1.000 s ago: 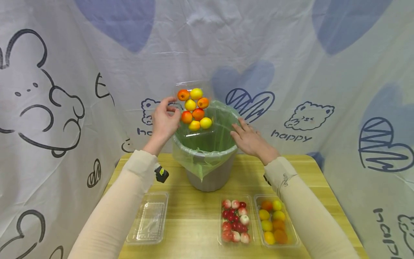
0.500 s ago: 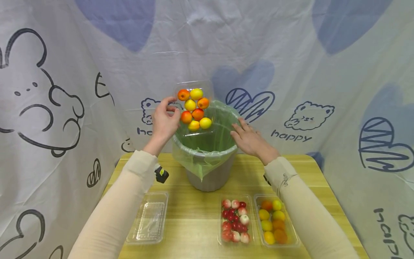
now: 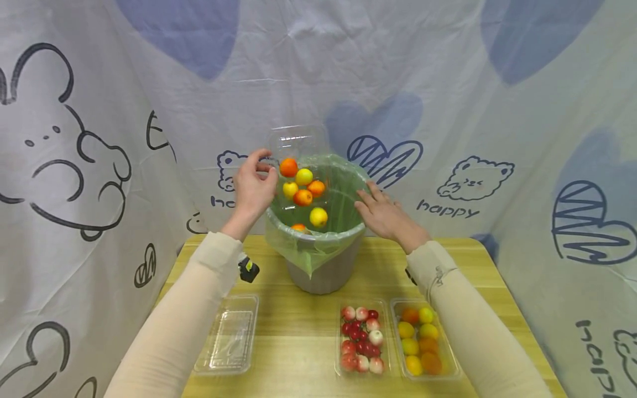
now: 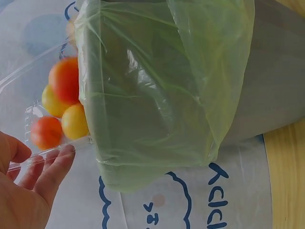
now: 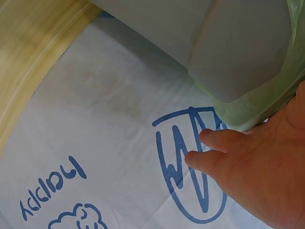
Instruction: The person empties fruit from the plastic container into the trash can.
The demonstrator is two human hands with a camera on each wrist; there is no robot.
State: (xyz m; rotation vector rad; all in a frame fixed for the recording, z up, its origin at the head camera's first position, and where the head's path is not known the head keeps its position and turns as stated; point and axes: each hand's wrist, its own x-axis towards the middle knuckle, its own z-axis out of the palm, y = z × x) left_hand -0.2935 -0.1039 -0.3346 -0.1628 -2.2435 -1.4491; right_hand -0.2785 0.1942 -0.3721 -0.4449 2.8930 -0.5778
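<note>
Room: your bin (image 3: 323, 276) stands at the table's (image 3: 293, 342) far edge, hard against the cloth backdrop (image 3: 448, 83); bare wood lies between the bin and the near trays.
Near edge: an empty clear tray (image 3: 228, 341) sits on your left; a tray of red and white fruit (image 3: 361, 345) and a tray of orange and yellow fruit (image 3: 420, 345) sit side by side on your right, just beside your right sleeve.
Tipped tray: you hold it (image 3: 297, 138) steeply tilted over the bin's far-left rim.
Fruit: the small balls (image 3: 303, 188) are spilling from the tray into the bin's mouth; two are already low inside the liner.
Left hand: your left hand (image 3: 254, 185) pinches the tipped tray's edge, fingers curled on it.
Right hand: your right hand (image 3: 383, 213) rests on the bin's right rim, fingers straight and slightly spread.
Materials: the trays are thin, clear, glossy plastic; the liner (image 4: 157, 86) is crinkled green film over a smooth grey bin; the fruit is round and shiny.
</note>
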